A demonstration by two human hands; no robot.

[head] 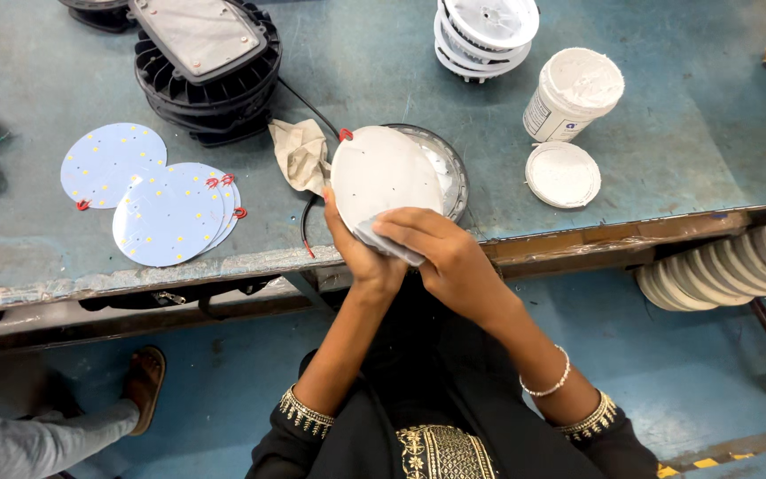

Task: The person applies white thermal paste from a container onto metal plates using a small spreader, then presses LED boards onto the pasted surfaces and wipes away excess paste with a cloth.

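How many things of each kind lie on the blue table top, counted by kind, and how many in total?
Round white discs with yellow dots lying flat: 3 visible
Round white disc held in both hands: 1
Black finned housings: 2 visible in a stack
White tub: 1
White tub lid: 1
Crumpled cloth: 1
Stack of white round housings: 1
Total: 10

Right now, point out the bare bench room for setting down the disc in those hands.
Free: the wide blue stretch between the black heat-sink stack and the stacked white housings, and the far right beyond the white tub and its lid. Crowded: the left, with LED discs and a rag, and around the metal pan under the held disc.
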